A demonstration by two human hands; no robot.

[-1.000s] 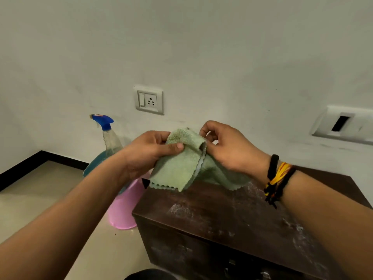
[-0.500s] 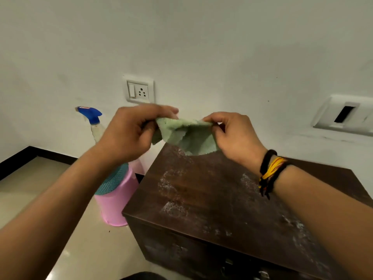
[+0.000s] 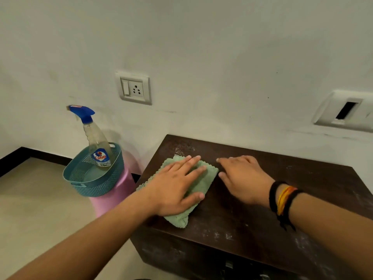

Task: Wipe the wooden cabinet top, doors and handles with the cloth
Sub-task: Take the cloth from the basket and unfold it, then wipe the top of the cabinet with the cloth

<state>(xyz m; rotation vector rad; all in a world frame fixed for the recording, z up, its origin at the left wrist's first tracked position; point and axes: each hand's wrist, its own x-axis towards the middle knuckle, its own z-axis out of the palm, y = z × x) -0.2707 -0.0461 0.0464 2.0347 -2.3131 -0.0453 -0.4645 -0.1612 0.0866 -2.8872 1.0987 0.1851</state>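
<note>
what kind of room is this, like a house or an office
Most likely a room in a home, though which room is unclear. A small dark wooden cabinet stands against a plain wall with a switch-and-socket plate, and a spray bottle sits in a basket beside it.

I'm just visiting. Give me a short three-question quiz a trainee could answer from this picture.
1. True or false: the green cloth lies flat on the cabinet top.
2. Which hand presses on the cloth: A) left hand, B) right hand, C) both?
3. Fill in: the spray bottle stands inside the blue ____.

Key: 1 true; 2 A, the right hand rests on bare wood beside the cloth; 3 basket.
</note>
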